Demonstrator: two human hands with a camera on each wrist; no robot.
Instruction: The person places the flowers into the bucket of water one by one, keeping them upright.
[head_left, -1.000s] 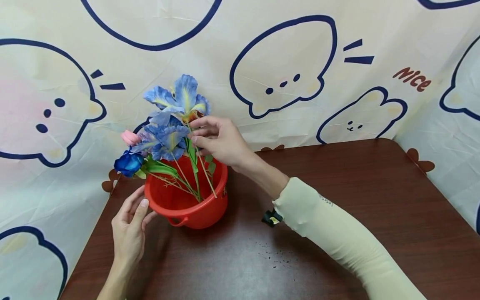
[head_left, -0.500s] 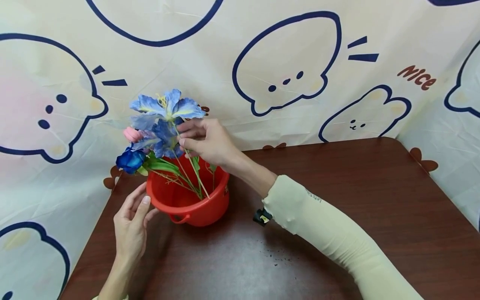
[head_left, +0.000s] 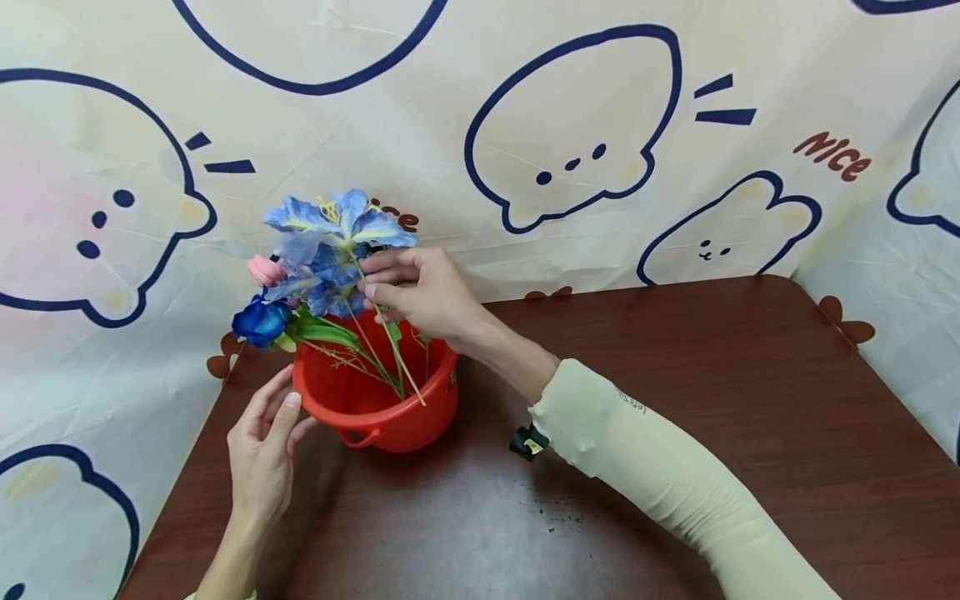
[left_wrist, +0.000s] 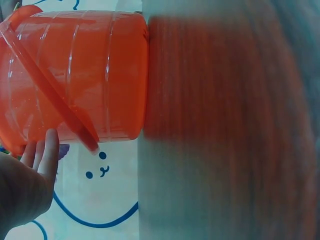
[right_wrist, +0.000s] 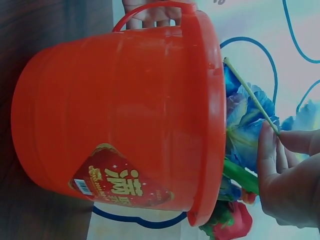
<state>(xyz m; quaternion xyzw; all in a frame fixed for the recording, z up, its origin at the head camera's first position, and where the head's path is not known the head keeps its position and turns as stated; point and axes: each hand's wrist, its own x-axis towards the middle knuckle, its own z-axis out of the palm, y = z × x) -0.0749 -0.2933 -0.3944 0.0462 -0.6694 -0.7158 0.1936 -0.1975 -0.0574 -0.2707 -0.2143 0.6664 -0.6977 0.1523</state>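
My right hand (head_left: pixel 431 292) pinches the thin stem (right_wrist: pixel 250 95) of a light blue artificial flower (head_left: pixel 348 223) between thumb and fingers. The stem slants down, and its cut end overlaps the near rim of a red bucket (head_left: pixel 420 425) in the head view. Inside the bucket stand another blue flower (head_left: pixel 330 283), a deep blue rose (head_left: pixel 261 323) and a pink bud (head_left: pixel 265 271), leaning left. A red flower (right_wrist: pixel 235 222) shows past the rim in the right wrist view. My left hand (head_left: pixel 262 454) rests against the bucket's left side, fingers extended, thumb at the rim.
The bucket stands on a dark brown wooden table (head_left: pixel 637 375), towards its left. Its red handle (left_wrist: pixel 55 95) hangs down along the side. Dark crumbs (head_left: pixel 555 512) lie on the tabletop near the front. A printed cloth backdrop (head_left: pixel 570 108) rises behind the table.
My right hand has moved left and slightly down, taking the light blue flower with it. Its blossom has tipped over the other blue flower. The left hand keeps its place at the bucket.
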